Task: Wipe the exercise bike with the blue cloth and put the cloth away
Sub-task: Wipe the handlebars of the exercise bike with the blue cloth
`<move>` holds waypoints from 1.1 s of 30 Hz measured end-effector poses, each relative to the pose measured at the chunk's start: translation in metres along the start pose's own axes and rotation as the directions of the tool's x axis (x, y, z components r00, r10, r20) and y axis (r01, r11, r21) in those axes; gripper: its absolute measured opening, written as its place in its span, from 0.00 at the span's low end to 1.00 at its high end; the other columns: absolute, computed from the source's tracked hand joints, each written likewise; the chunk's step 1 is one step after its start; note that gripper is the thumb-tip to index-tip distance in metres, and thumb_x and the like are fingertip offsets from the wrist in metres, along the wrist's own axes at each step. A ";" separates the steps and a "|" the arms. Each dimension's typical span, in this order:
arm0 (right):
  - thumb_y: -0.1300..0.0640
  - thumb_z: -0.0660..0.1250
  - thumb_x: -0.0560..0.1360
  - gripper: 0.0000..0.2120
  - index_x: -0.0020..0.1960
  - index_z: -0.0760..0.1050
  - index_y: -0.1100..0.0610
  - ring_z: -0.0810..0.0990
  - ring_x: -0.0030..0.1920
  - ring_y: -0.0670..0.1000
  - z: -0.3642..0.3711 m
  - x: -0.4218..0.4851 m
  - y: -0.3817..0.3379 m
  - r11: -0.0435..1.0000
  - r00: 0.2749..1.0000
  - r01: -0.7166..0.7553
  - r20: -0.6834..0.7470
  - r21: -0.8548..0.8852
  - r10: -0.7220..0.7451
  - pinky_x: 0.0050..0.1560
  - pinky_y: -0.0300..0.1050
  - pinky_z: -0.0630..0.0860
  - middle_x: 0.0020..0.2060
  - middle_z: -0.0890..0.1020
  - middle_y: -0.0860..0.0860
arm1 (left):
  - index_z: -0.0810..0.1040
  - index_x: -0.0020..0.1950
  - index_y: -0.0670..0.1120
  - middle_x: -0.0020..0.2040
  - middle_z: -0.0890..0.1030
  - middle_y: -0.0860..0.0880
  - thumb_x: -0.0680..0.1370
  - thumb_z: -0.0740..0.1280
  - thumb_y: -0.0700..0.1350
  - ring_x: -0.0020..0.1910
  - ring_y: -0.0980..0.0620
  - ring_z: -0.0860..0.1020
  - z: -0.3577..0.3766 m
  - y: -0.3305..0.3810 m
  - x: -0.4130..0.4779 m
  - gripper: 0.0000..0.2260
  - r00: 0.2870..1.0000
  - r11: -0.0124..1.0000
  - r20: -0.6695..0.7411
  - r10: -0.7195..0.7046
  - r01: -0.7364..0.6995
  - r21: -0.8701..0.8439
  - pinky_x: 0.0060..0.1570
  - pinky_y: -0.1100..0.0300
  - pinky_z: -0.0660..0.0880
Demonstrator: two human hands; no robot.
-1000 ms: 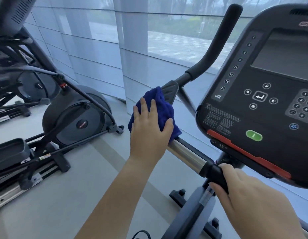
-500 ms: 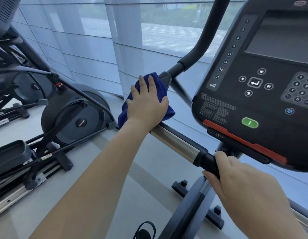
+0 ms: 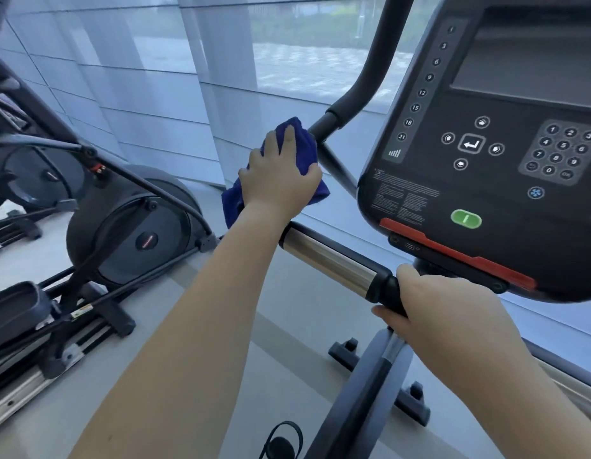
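Wiping moved higher, left grip clutching blue cloth, right grip still clasping handlebar

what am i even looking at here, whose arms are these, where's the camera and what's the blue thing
This is one picture from a camera worn on a person's head, looking forward and down, so the two bare arms are the wearer's own. No robot is involved.

The person is at an exercise bike. The big black panel with buttons on the right is its console, and the bar with a shiny metal section is its handlebar.

The left hand grips a blue cloth and presses it round the far end of that handlebar, as for wiping. The right hand holds the black part of the handlebar just below the console.

The machine on the left is separate gym equipment; neither hand touches it.
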State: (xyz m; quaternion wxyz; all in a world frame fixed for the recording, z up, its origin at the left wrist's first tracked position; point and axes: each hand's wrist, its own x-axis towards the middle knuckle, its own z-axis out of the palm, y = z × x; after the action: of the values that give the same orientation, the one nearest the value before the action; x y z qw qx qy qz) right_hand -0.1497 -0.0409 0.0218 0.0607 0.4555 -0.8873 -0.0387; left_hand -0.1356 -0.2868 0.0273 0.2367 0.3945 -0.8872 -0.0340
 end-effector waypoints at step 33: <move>0.37 0.52 0.78 0.17 0.44 0.58 0.51 0.71 0.31 0.51 0.002 -0.005 0.000 1.000 0.999 0.002 -0.032 -0.018 -0.003 0.26 0.41 0.58 0.29 0.69 0.45 | 0.48 0.76 0.54 0.73 0.58 0.44 0.77 0.55 0.55 0.67 0.37 0.62 -0.011 0.006 -0.011 0.29 0.990 0.995 0.142 -0.001 -0.013 0.101 0.60 0.34 0.65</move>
State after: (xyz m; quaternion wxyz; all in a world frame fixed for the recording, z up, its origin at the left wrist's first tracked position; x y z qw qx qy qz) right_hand -0.1473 -0.0367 0.0191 0.0789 0.4565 -0.8853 -0.0396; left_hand -0.1281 -0.2737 0.0343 0.1524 0.3998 -0.9037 -0.0160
